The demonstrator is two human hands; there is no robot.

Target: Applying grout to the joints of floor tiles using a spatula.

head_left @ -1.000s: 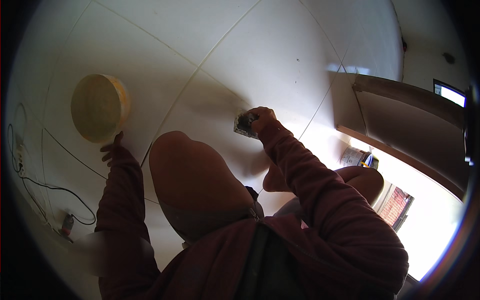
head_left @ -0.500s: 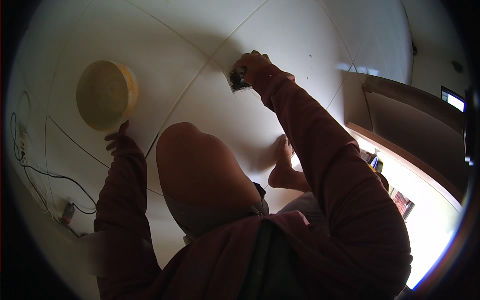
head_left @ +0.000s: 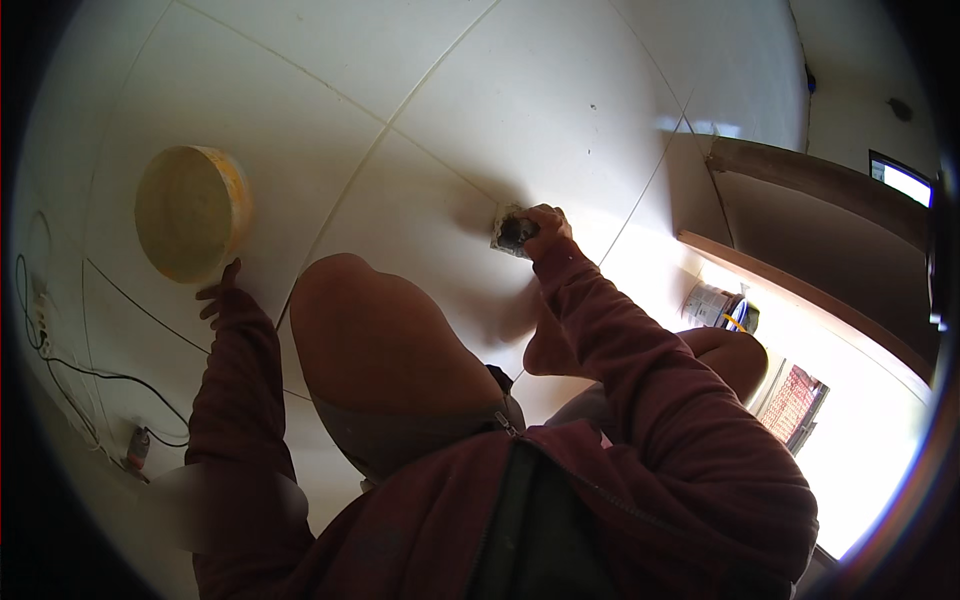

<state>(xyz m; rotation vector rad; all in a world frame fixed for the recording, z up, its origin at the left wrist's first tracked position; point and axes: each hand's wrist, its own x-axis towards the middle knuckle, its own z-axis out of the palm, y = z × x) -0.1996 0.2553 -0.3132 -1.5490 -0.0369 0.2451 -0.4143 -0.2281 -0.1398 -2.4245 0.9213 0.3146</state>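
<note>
My right hand is closed on a small, flat, square-edged tool with a dark middle, held against the pale tiled floor; its exact kind I cannot make out. On the left stands a round yellowish tub with orange-yellow smears on its side. My left hand is by the near edge of the tub, its fingers apart and holding nothing; whether a fingertip touches the tub I cannot tell. My bent knee lies between the two arms.
A black cable and a small reddish bottle-like object lie at far left. Right, a brown wooden ledge juts out by the bright doorway. A pale bucket with tools stands beyond my foot, near a red-patterned panel.
My right hand has drawn the square tool nearer to me and a little right across the floor. The view has shifted slightly, revealing the pale bucket. My left hand stays by the tub.
</note>
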